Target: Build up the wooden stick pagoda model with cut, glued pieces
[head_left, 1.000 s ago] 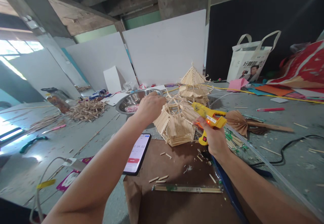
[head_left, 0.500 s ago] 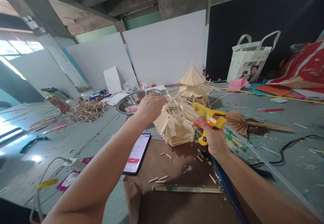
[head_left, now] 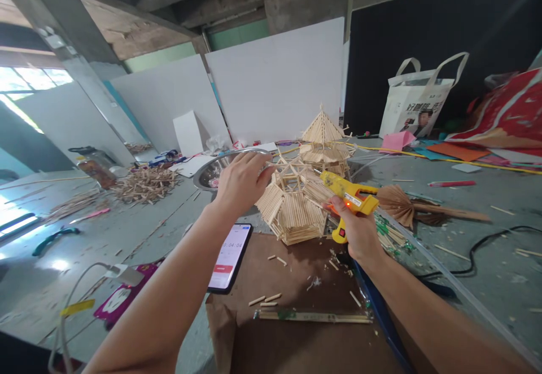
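My right hand (head_left: 359,230) grips a yellow hot glue gun (head_left: 349,192), its nozzle toward the near model made of thin wooden sticks (head_left: 296,213). A small orange-red light glows on the gun's side. My left hand (head_left: 243,179) is beside the model's upper left, over the edge of a steel bowl (head_left: 203,171). Its thumb and fingers are apart, and no stick shows between them; the fingertips are partly hidden. Behind stands a second stick model with a pointed roof (head_left: 322,128).
A phone (head_left: 228,258) showing a timer lies left of the brown board (head_left: 305,284), which bears loose sticks and a stick bundle (head_left: 313,317). Cut sticks are heaped (head_left: 146,183) on the left. A brown folded fan (head_left: 398,205) and a black cable (head_left: 474,250) lie right.
My left hand has drawn back slightly left from the top of the near model, and its fingers have opened. My right hand and the glue gun have stayed in place.
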A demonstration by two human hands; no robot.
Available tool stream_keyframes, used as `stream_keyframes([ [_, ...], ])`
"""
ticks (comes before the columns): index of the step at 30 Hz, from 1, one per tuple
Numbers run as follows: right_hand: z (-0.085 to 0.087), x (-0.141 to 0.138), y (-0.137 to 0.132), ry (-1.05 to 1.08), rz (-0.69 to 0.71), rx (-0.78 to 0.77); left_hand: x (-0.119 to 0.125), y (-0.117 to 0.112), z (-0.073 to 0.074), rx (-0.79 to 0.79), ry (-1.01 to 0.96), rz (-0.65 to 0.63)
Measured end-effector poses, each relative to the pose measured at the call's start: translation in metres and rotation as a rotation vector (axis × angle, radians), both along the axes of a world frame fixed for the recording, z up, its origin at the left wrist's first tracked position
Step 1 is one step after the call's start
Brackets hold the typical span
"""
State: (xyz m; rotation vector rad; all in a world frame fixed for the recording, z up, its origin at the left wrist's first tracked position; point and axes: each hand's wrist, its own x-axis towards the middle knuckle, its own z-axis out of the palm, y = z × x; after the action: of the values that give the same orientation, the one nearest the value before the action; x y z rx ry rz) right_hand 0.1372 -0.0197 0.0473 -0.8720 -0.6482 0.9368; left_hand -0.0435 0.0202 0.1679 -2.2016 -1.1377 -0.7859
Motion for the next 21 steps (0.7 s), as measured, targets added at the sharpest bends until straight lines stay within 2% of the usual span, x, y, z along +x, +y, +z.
stream_keyframes([
  [2,0.000,0.000,0.000,0.001,0.004,-0.012,-0.004,-0.007,-0.008,0.033,-0.105,-0.011],
  [5,0.000,0.000,0.001,0.005,0.007,-0.015,-0.009,-0.019,-0.030,0.007,-0.238,0.027],
  [9,-0.001,-0.001,0.001,0.011,-0.006,0.021,-0.012,-0.032,-0.068,-0.201,-0.280,0.113],
  [12,-0.002,-0.001,0.001,0.005,-0.004,0.024,-0.013,-0.037,-0.091,-0.351,-0.298,0.181],
  [16,-0.002,0.000,0.000,-0.018,-0.001,0.013,-0.014,-0.037,-0.109,-0.450,-0.389,0.187],
  [21,-0.001,-0.002,-0.004,-0.030,0.004,0.005,-0.015,-0.033,-0.122,-0.551,-0.600,0.105],
])
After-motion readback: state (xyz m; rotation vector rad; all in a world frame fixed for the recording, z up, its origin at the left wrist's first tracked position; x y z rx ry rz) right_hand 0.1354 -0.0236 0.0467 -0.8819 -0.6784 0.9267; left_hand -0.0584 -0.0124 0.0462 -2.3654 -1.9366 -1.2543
